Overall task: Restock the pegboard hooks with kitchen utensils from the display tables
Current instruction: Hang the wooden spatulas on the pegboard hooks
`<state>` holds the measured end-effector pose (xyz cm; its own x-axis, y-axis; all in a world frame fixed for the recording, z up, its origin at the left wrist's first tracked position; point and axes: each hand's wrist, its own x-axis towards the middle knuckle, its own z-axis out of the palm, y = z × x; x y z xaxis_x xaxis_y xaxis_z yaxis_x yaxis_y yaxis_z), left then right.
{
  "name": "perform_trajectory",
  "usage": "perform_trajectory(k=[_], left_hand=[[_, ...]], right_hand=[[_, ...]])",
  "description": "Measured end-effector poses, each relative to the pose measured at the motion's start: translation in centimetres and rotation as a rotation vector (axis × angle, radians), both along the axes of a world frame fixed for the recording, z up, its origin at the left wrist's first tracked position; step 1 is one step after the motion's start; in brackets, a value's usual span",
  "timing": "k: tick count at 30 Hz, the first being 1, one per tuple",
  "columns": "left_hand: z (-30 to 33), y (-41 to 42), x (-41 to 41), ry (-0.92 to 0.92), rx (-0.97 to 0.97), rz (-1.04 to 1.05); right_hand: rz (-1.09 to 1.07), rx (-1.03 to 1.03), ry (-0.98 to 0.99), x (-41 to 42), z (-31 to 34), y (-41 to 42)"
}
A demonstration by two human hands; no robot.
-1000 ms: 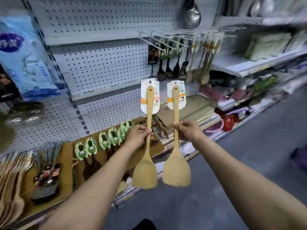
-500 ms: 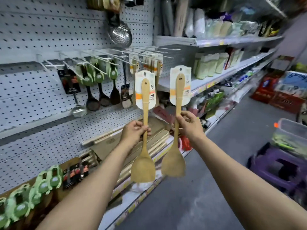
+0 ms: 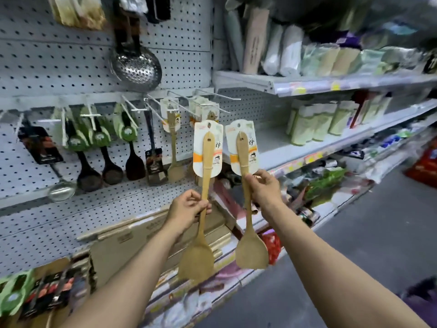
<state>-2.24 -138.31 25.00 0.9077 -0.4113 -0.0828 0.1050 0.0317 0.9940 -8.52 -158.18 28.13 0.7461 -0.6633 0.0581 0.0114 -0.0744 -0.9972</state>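
Head view: the left hand [image 3: 189, 210] grips the handle of one wooden spatula [image 3: 205, 185] about halfway down, fingers curled round it, blade hanging low. The right hand [image 3: 261, 188] pinches the second spatula [image 3: 246, 200] just under its paper card, so that one rides a little higher. Both are upright, card ends on top, side by side and not touching.

What has changed over the last second is the backdrop — the table with the green-handled tools has slid off to the lower left, and the pegboard [image 3: 59, 67] now fills the view straight ahead. The row of hooks [image 3: 208, 100] sits just above the two cards, and a matching wooden spatula [image 3: 173, 143] already hangs there on the hook to the left of them, beside the dark spoons [image 3: 111, 162]. A steel skimmer [image 3: 136, 65] hangs higher up.

So the carrying looks done and the hanging is next, judging by how close the card holes are to the hook tips. The prongs blur at their ends, so which one is free is hard to say — probably those at the right end of the row. Each card hole must line up with a prong before either grip lets go.
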Motion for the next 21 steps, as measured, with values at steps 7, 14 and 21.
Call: perform_trajectory(k=[7,14,21], left_hand=[[-1.0,-7.6,1.1,0.02,0.047,0.192],[-1.3,-11.8,1.6,0.025,0.047,0.359],[-2.0,-13.2,4.0,0.019,0.068,0.425]], right_hand=[[0.257,0.086,0.051,6.4,0.2,-8.2],[0.454,0.137,0.113,12.6,-0.1,-12.3],[0.532,0.217,0.11,16.9,-1.6,-13.5]])
